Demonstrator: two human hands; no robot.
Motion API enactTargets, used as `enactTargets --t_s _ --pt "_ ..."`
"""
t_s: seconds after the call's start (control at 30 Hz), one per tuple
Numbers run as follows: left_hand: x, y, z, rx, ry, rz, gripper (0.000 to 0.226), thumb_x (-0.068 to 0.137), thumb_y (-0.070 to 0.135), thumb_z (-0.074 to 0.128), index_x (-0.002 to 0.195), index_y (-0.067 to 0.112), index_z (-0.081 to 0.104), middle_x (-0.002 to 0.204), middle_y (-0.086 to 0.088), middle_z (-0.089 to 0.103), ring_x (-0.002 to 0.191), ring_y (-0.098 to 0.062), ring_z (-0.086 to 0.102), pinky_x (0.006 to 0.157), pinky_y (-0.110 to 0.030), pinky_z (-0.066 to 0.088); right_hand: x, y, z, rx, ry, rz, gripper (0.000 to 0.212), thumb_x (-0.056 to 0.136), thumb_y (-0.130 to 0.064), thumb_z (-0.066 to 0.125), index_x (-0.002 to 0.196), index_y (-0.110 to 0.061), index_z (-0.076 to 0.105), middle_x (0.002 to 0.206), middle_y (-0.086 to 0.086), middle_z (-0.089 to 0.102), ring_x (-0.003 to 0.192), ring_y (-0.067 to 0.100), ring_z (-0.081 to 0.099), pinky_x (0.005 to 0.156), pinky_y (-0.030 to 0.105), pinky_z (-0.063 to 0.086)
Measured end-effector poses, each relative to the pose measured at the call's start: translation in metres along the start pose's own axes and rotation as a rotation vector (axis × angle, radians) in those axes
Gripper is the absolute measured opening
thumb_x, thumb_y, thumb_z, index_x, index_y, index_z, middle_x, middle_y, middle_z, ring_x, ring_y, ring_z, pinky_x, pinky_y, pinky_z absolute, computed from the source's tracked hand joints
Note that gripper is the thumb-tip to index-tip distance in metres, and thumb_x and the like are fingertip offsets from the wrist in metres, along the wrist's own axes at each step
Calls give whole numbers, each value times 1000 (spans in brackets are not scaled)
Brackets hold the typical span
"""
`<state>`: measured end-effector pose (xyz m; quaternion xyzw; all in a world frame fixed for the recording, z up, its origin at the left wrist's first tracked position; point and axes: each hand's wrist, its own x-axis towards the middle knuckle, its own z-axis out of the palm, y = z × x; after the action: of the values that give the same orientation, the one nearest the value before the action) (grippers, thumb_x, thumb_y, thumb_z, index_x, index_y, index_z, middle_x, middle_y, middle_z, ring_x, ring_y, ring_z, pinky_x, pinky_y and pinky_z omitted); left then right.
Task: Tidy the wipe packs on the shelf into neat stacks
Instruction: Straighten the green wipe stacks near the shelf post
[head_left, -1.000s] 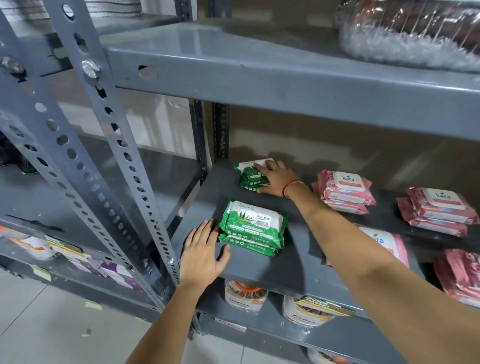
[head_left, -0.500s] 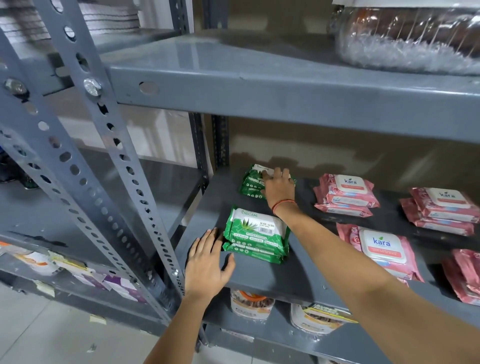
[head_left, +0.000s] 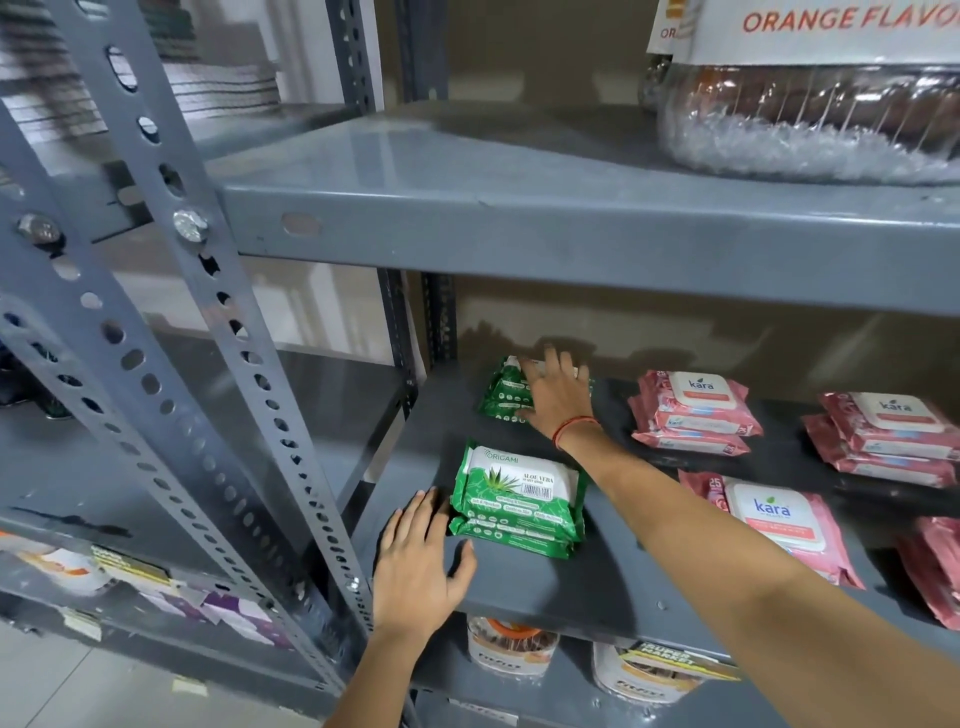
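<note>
Under my right hand (head_left: 558, 397), fingers spread flat, rear green wipe stack (head_left: 504, 397) on the shelf (head_left: 597, 582), my left hand (head_left: 415, 561) open, fingertips touching front green stack (head_left: 519, 501), pink packs (head_left: 693, 413) right.

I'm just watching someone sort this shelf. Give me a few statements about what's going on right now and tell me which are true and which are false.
1. The right hand rests on the green packs at the back. True.
2. The left hand is lifting a pink pack. False: it lies flat on the shelf, beside the front green stack.
3. The pink packs lie to the right of the green ones. True.
4. The front green stack is labelled "kara". False: it reads "Origami"; the pink packs say "kara".
5. The shelf above holds more wipe packs. False: a clear bottle sits there.
</note>
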<state>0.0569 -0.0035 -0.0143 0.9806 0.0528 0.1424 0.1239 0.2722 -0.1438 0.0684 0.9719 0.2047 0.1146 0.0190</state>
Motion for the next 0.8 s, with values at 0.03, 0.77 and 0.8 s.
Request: enactTargets --t_s 0.03,0.77,0.8 --pt "0 0 0 0 4 0 53 85 44 40 120 10 59 132 -7 54 125 -21 45 107 -36 23 2 -1 0 12 12 -23 83 78 -50 68 145 -21 30 150 17 23 136 35 27 111 52 22" --pt "1 -3 4 -23 28 14 53 82 43 42 117 8 61 128 -7 57 122 -22 48 105 -36 26 20 17 25 -42 -22 -126 96 72 -80 46 146 -22 29 143 14 42 128 35 41 110 50 25" --pt "2 -3 4 -18 24 14 53 83 43 41 117 8 61 129 -8 57 122 -22 48 105 -36 26 19 17 23 -51 -39 -128 97 72 -80 46 147 -23 26 147 15 36 134 36 34 113 54 17"
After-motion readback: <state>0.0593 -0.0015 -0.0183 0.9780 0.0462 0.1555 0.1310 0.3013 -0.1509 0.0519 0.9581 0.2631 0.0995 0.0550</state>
